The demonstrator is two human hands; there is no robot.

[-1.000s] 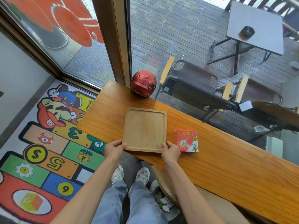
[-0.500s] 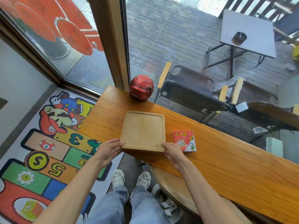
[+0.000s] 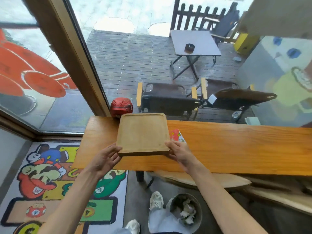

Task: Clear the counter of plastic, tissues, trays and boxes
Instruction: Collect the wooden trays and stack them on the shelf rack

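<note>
Raised off counter [image 3: 236, 149], tray [image 3: 143, 132] in both hands' grip

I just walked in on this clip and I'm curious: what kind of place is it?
Probably a café or casual eatery: a long wooden counter faces a big window, a wooden serving tray is being cleared, and a deck outside has a folding table and chairs.

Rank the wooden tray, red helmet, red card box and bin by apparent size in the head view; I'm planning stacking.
1. wooden tray, though raised nearer the camera.
2. bin.
3. red helmet, partly hidden.
4. red card box, mostly hidden.
</note>
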